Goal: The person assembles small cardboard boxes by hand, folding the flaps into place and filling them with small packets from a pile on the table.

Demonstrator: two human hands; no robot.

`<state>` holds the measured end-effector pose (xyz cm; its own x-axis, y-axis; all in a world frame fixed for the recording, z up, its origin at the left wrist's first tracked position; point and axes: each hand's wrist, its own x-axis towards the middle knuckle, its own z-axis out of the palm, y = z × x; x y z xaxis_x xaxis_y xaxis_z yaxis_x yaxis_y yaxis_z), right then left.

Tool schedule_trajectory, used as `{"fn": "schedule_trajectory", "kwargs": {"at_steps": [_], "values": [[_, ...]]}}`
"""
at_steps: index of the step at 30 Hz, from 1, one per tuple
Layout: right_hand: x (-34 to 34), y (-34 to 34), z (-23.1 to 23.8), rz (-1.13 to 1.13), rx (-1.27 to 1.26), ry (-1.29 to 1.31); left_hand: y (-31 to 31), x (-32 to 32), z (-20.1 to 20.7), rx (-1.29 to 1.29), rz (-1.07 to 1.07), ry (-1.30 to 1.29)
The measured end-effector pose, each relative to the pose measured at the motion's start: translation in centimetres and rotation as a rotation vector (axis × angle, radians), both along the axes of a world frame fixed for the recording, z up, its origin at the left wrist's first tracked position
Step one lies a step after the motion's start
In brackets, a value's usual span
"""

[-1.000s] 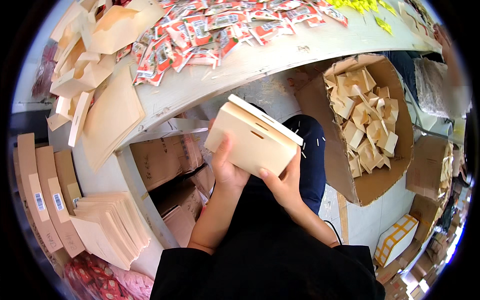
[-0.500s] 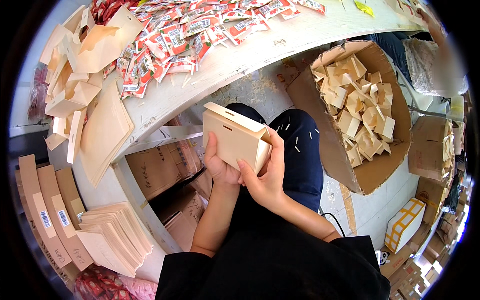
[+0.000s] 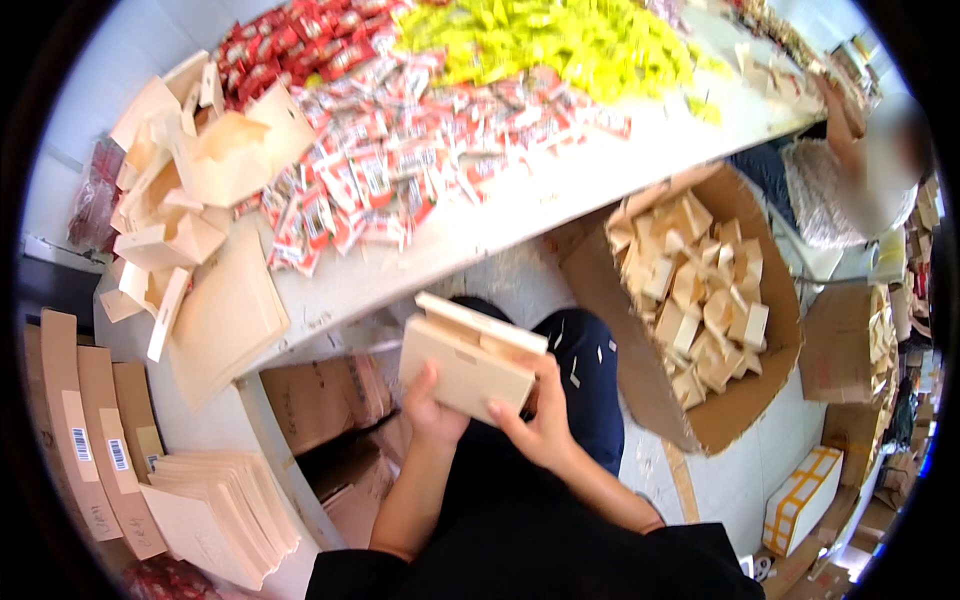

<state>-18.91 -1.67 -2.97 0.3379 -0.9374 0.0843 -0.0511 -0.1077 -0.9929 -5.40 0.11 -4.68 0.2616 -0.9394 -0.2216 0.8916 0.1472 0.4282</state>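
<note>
Over my lap I hold a small cream cardboard box [image 3: 465, 370] between both hands. Its lid flap is raised along the far edge, and a gap shows beneath it. My left hand [image 3: 435, 408] grips the box's left end, thumb on the near face. At the right end my right hand [image 3: 540, 415] is wrapped round the corner, its thumb against the near face and its fingers partly hidden behind. Beyond the box, the white table [image 3: 345, 300] carries a spread of red-and-white packets [image 3: 400, 160] and a pile of folded cream boxes [image 3: 200, 170].
Yellow packets [image 3: 570, 45] and red packets [image 3: 290, 50] lie farther back. Flat cardboard blanks [image 3: 225, 310] sit on the table's left, with another stack [image 3: 220, 500] nearer me. On my right stands a large carton [image 3: 585, 270] of folded boxes. A person [image 3: 850, 190] sits beyond it.
My view has tilted up, bringing yellow packets into sight. The gap under the box's lid flap looks wider, and my right hand has shifted its hold at the right end.
</note>
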Motion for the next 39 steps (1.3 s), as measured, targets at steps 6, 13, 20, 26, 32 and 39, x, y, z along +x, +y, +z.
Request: {"fn": "schedule_trajectory", "kwargs": {"at_steps": [6, 13, 20, 26, 32, 39], "values": [[-2.0, 0.4, -0.9, -0.061, -0.218, -0.012, -1.4, -0.5, 1.2, -0.185, -0.054, 0.009], [-0.6, -0.1, -0.4, -0.161, -0.713, -0.229, -2.2, -1.1, 2.2, -0.186, -0.061, 0.15], [-0.2, 1.6, 0.8, -0.064, 0.094, -0.52, -1.3, -1.6, 1.9, -0.071, 0.09, 0.112], [0.1, 2.4, 1.0, -0.175, 0.382, -0.595, -1.2, -1.9, 3.0, -0.07, 0.09, 0.105], [0.0, 1.9, 1.6, -0.246, 0.371, -0.627, -1.4, -2.2, 3.5, -0.102, 0.055, 0.048], [-2.1, 0.7, 1.8, -0.167, 0.479, -0.627, -1.8, -1.4, 3.6, -0.19, -0.049, -0.336]]}}
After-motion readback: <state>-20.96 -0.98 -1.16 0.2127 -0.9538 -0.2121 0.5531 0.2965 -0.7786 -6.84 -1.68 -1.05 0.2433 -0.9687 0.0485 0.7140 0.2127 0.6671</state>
